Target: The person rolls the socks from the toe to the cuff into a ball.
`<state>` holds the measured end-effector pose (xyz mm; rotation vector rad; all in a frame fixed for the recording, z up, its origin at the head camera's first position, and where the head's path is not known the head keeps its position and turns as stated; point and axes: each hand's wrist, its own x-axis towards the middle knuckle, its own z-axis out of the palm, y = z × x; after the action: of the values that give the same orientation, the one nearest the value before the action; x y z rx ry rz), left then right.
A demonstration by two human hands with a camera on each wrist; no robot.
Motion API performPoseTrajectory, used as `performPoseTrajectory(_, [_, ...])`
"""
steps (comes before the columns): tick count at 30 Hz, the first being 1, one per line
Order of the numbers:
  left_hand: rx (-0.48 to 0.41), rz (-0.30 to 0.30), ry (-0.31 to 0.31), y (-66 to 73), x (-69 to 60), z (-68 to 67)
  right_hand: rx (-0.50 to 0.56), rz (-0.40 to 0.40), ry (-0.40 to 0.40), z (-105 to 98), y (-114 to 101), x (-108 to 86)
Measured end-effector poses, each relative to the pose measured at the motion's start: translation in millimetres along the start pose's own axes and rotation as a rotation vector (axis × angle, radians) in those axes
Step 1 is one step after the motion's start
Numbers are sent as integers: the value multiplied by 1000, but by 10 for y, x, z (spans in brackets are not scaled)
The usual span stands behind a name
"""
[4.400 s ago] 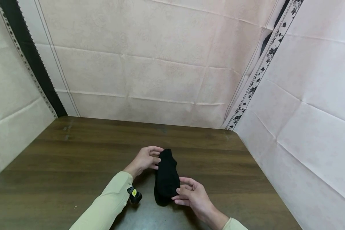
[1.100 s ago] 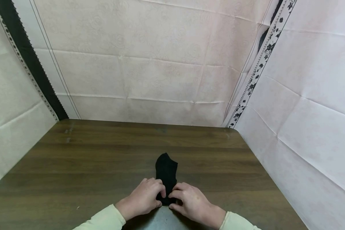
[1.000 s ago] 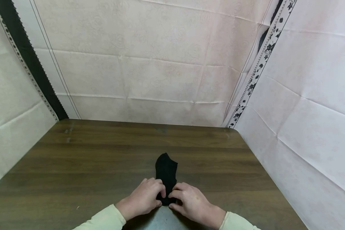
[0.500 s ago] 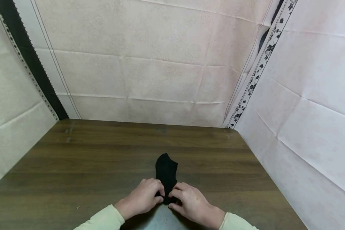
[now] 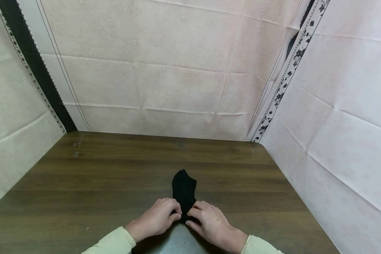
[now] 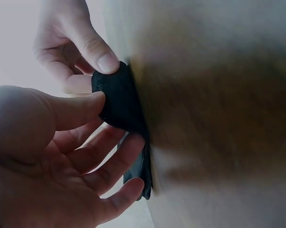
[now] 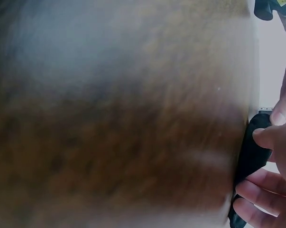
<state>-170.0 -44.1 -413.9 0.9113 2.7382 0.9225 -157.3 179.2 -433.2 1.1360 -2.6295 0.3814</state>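
Observation:
A black cloth piece, sock-like in shape (image 5: 183, 188), lies lengthwise on the brown wooden table (image 5: 120, 169), its near end between both hands. My left hand (image 5: 160, 217) pinches the near end's left side with thumb and fingers. On the right side, my right hand (image 5: 211, 224) pinches the same end. In the left wrist view the black cloth (image 6: 121, 99) is raised and bent over at this end, with the left thumb pressing its edge. The right wrist view shows the cloth (image 7: 252, 154) under the right thumb, other fingers against its side. The fingers hide part of the near end.
Pale patterned cloth hangs behind the table (image 5: 177, 88) and along its left (image 5: 19, 134) and right (image 5: 346, 123) sides. A tiny light speck (image 5: 87, 229) lies on the table left of the left sleeve.
Earlier the hands were at the cloth's far left and lower right; both are now at its near end. Over the last second that end has been rolled or folded slightly away from the person.

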Motion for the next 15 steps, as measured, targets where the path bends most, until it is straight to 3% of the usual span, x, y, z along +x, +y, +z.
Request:
performPoseTrajectory(9, [-104,-11,-38,10,8,-17,31,16,-8,-4,1,14])
performPoseTrajectory(15, [-63,-16,-52,21,34,5,46,38,-43,-27,-7,15])
